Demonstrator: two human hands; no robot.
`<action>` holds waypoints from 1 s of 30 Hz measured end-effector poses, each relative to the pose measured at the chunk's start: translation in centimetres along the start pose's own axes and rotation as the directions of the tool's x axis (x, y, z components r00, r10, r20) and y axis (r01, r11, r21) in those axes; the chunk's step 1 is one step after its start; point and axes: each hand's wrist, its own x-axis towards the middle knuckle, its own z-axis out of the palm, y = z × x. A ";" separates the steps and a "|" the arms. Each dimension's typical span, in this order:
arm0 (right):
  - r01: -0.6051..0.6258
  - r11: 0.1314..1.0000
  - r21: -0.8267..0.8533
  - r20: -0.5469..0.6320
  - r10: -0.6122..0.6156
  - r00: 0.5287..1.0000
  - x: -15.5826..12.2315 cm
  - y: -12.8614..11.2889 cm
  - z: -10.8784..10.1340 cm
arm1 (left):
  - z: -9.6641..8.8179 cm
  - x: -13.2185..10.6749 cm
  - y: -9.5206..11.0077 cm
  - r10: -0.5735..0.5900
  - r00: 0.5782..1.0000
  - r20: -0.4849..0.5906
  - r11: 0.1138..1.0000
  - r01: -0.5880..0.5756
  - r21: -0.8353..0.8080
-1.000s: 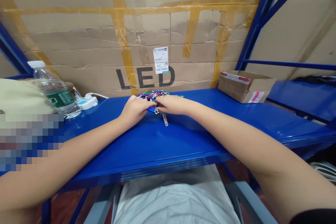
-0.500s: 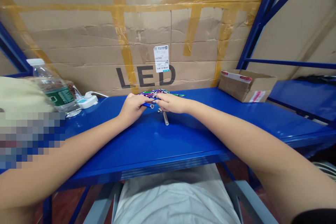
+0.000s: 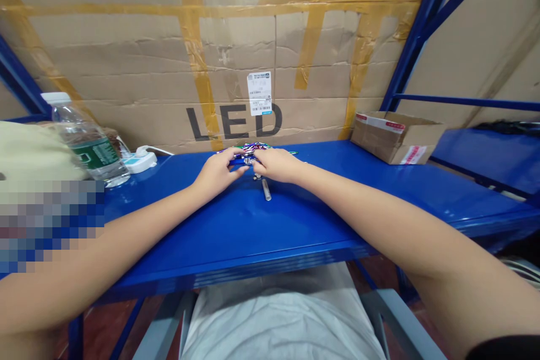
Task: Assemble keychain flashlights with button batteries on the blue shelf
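Observation:
My left hand (image 3: 217,170) holds a blue, pen-like tube (image 3: 237,162) between its thumb and fingers. The tube lies roughly level, with a shiny silver end (image 3: 248,161) pointing right. Close against that end, my right hand (image 3: 276,165) has its fingers bent together; whatever they pinch is hidden. Behind both hands lies a pile of shiny, slim, pen-like pieces (image 3: 255,147) in purple, red, green and silver, partly covered by the fingers. Just in front of the hands, a short clear tube (image 3: 266,190) rests on the blue table (image 3: 253,230) beside a few small silvery bits (image 3: 257,176).
At the left stand a water bottle (image 3: 96,152), a white power strip (image 3: 141,162) with a cable and a pale bag (image 3: 37,152). An open cardboard box (image 3: 394,138) sits back right. A large carton (image 3: 139,67) marked LED walls off the rear.
The blue tube has shifted slightly up and back in my left hand, whose thumb now stretches out beneath it. My right fingers have moved a little, staying close to the tube's end.

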 end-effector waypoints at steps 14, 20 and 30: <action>0.034 0.989 0.145 -0.025 -0.031 0.999 0.4 1.6 1.2 | -0.5 -0.2 0.3 0.058 0.981 0.185 0.970 -0.099 0.220; 0.021 0.983 0.184 -0.032 -0.016 0.999 0.5 1.9 1.2 | -0.7 -0.2 0.5 0.055 0.981 0.187 0.957 -0.105 0.272; 0.016 0.982 0.188 -0.047 -0.008 0.999 0.5 1.7 1.3 | -0.7 -0.3 0.6 0.061 0.987 0.148 0.946 -0.105 0.308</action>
